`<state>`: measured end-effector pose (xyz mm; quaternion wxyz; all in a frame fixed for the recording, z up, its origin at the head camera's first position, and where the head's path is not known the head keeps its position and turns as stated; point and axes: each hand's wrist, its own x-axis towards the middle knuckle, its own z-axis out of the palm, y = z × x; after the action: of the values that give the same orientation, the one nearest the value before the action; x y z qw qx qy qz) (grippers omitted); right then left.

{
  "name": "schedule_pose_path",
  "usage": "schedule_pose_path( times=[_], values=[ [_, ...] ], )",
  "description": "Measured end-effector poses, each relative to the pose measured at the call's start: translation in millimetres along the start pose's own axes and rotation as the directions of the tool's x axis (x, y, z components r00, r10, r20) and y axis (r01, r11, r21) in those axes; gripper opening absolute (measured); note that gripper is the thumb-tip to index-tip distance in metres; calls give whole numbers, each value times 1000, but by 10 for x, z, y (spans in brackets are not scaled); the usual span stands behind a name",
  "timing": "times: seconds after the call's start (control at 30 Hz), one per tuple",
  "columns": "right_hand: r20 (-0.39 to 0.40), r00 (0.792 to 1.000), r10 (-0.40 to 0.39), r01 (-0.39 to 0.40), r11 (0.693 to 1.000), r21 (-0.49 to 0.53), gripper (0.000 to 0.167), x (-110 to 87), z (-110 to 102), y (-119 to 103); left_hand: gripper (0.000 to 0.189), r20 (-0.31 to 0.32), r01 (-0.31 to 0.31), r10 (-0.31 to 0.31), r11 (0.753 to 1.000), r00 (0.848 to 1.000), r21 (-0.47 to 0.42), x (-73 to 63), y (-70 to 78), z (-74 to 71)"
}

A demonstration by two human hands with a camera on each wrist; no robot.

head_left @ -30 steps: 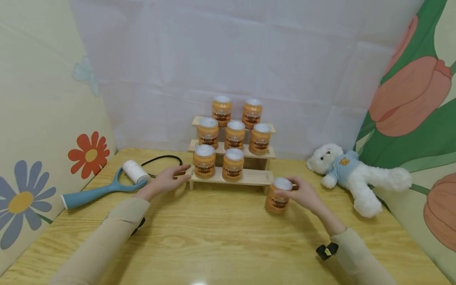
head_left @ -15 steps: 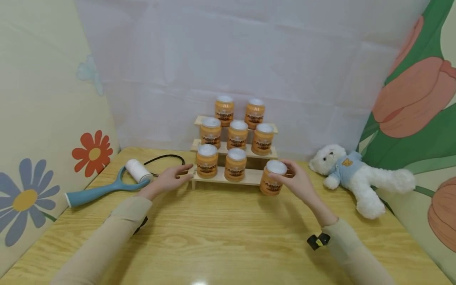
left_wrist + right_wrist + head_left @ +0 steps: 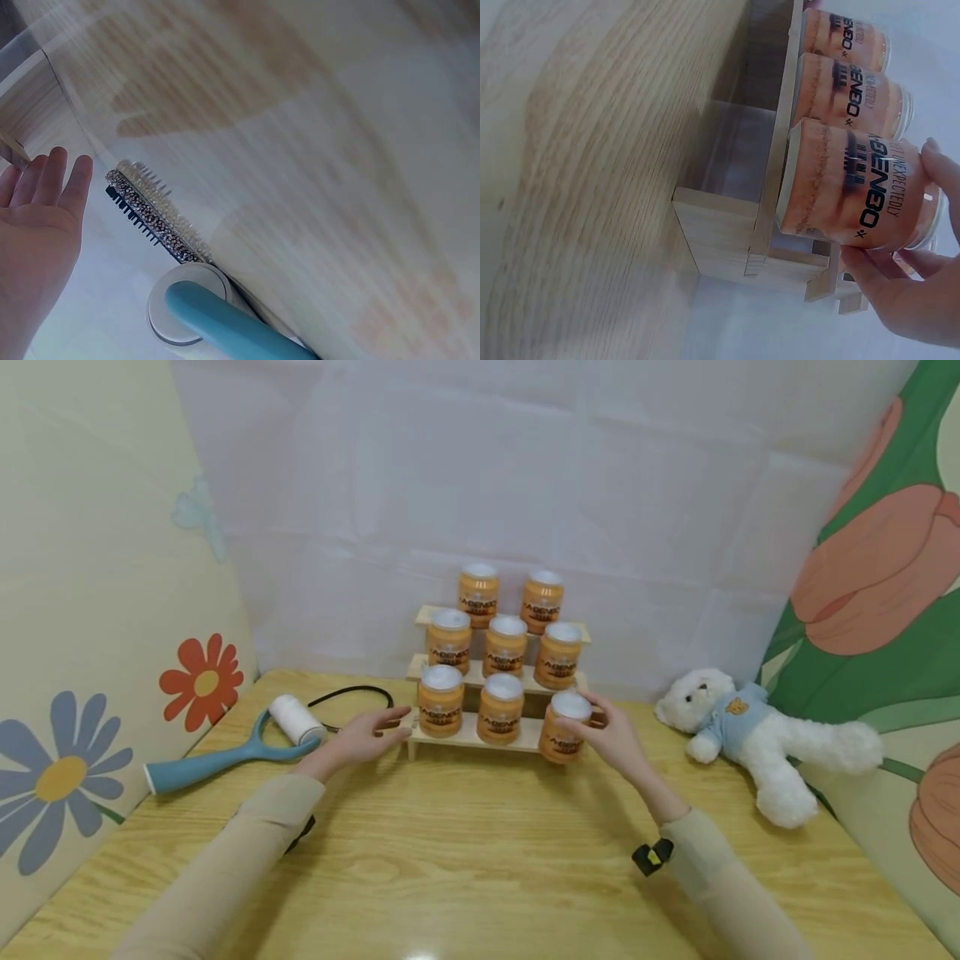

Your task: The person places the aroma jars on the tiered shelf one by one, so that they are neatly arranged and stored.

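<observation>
My right hand (image 3: 615, 739) grips an orange jar (image 3: 562, 743) with a whitish lid by its upper part. This jar stands at the right end of the lowest tier of a wooden three-step rack (image 3: 480, 735); in the right wrist view its base (image 3: 791, 180) is right at the board. Two matching jars share that tier, one at the left (image 3: 441, 706) and one in the middle (image 3: 500, 714). My left hand (image 3: 367, 735) has its fingers extended, tips beside the rack's left end, and holds nothing. In the left wrist view its fingers (image 3: 49, 180) reach the rack's wooden edge.
Several more orange jars (image 3: 506, 647) fill the upper tiers. Left of the rack lie a lint roller (image 3: 225, 764) with a blue handle and a black headband (image 3: 360, 688) with small teeth and beads. A white teddy bear (image 3: 750, 727) lies at the right on the wooden table (image 3: 480, 860).
My right hand has carried the jar up and leftward from in front of the rack onto the right end of the lowest tier. My left hand has stayed beside the rack's left end.
</observation>
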<state>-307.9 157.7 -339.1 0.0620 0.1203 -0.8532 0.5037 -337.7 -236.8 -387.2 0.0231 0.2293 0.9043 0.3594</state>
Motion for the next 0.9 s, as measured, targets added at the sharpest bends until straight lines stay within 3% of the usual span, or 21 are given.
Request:
schedule_pose_path(
  times=[0.9],
  values=[
    [-42,999,-8,7,1000,-25,69,238,21,45,59,3,-9,8,1000,1000,9,3,27,-8]
  ],
)
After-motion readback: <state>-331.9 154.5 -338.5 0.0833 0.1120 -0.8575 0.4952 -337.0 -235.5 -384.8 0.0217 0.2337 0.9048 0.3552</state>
